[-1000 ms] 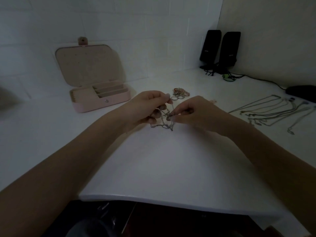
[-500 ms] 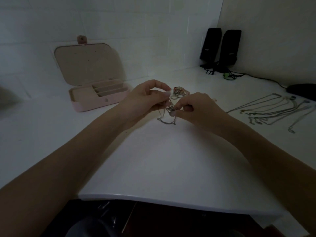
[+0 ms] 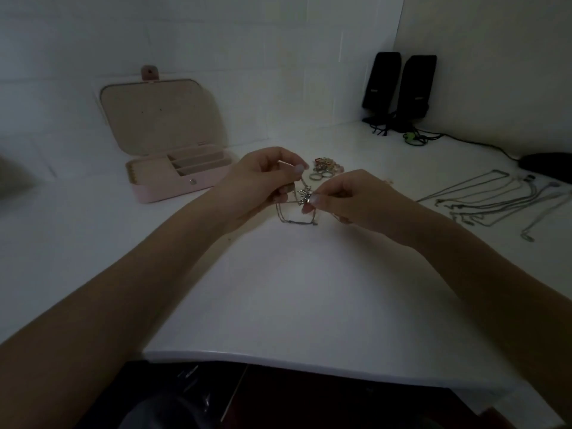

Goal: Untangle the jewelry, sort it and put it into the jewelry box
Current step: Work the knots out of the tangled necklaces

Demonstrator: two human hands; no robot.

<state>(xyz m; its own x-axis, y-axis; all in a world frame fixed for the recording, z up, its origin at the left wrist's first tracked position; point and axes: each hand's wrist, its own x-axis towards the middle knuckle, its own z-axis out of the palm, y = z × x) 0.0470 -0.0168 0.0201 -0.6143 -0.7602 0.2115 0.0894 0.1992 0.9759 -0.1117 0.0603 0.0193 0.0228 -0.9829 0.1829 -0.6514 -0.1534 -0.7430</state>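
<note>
Two hands: we see both raised just above the white tabletop [image 3: 294,305], near its middle, working one tangle between them.
Left hand [image 3: 263,178]: fingers curled, thumb and forefinger pinching a strand of the thin silver tangled chain [image 3: 292,216]; lower fingers also folded against the chain.
Right hand [image 3: 349,195]: fingers curled, thumb and forefinger tips pinching the small silver spiky pendant [image 3: 305,195] at the knot.
Tangled chain: we see it hanging from both pinches in loose loops; lowest loop is at or just above the tabletop, we cannot tell if it touches.
Pink rectangular jewelry box [image 3: 178,178]: on the table to the left of the hands, well apart from them; lid stands open, leaning back toward the wall, beige lining showing; base has a ring-roll section on the left and narrow slots on the right. We see no jewelry inside, though the light is dim.
Small pile of rings and beaded pieces [image 3: 323,168]: on the table just behind the hands, between them.
Row of straightened silver necklaces [image 3: 495,201]: laid out side by side on the table to the right, well apart from the box.
Pair of black upright speakers [image 3: 399,85]: far right corner against the wall, dark cables beside them.
Flat black object [image 3: 548,170]: right edge, behind the necklaces; we cannot tell what it is.
</note>
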